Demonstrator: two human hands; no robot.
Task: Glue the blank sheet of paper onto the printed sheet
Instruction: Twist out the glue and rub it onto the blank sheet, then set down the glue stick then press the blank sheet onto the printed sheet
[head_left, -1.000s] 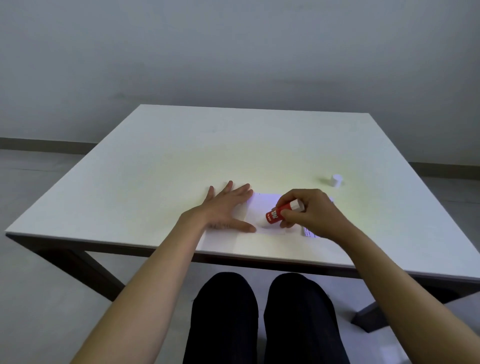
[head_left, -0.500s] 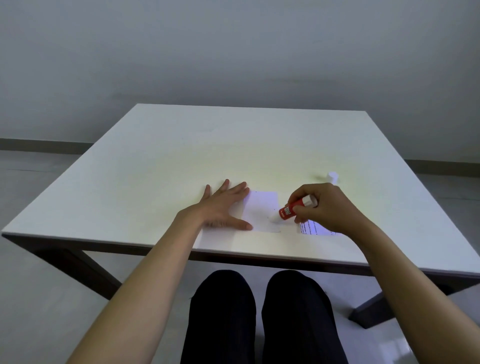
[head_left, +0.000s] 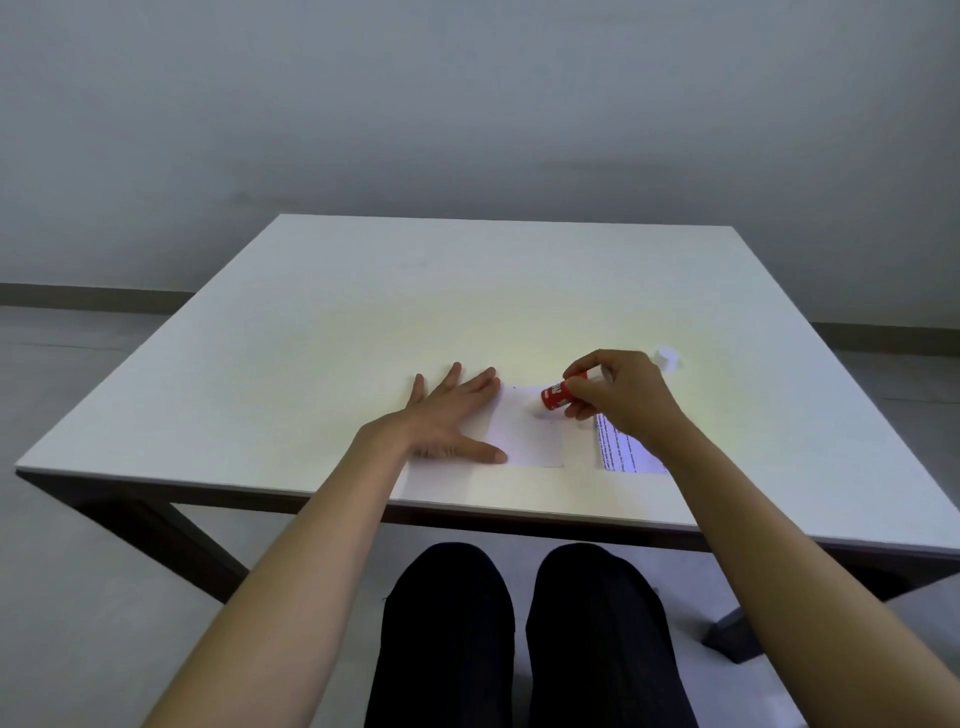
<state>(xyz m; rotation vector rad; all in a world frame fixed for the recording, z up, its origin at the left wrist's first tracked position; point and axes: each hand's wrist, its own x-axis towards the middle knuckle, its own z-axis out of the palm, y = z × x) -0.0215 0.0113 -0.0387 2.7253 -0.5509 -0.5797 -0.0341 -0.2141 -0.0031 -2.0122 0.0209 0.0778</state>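
Right hand (head_left: 621, 397) pinches our glue stick (head_left: 558, 396), tip on blank sheet's (head_left: 530, 436) far edge | left hand (head_left: 449, 415) flat, pinning it | printed sheet (head_left: 626, 452) just right, under our wrist

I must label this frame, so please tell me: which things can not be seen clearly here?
All in the head view:
- Printed sheet: the right hand and forearm cover most of it; the text is too small to read.
- Glue stick: the label is blurred; whether its tip touches the blank sheet is unclear.
- Blank sheet: the left hand hides its left edge.
- White cap: partly behind the right hand, washed out.
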